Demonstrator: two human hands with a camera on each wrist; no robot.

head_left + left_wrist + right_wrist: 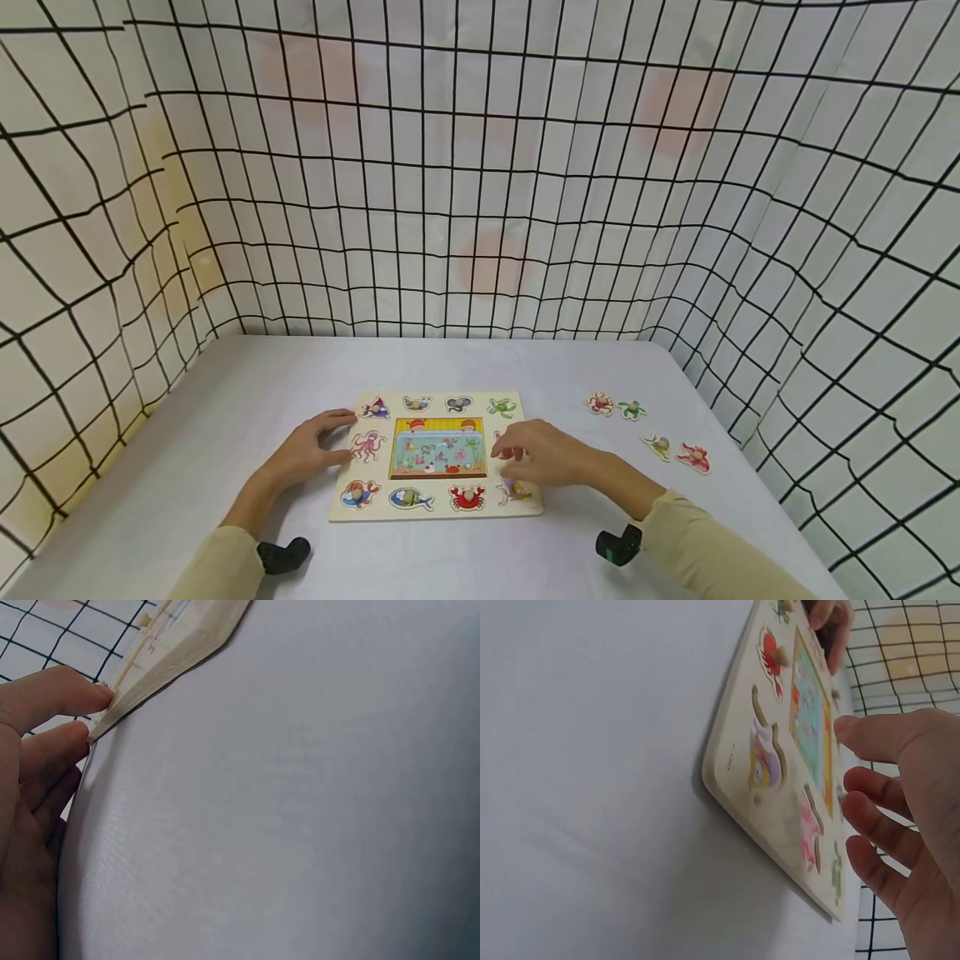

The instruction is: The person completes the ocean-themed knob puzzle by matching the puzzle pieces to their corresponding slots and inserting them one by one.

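Note:
A wooden peg puzzle board [438, 511] with sea-animal pictures lies flat on the white table. My left hand [303, 454] rests at its left edge, thumb and fingertips at the rim; the left wrist view shows the fingertips [101, 697] there. My right hand [547, 454] hovers over the board's right side, fingers loosely bent with nothing between them, as the right wrist view shows. Beneath it is a pink starfish recess [808, 836], and nearby a purple-and-yellow recess [765, 761]. A red crab piece [468, 498] with a knob sits in the board.
Several loose pieces lie on the table to the right: a red octopus piece [600, 403], a green turtle piece [632, 410], a yellow piece [658, 447] and a red starfish piece [693, 457]. Black netting [480, 200] surrounds the table's back and sides.

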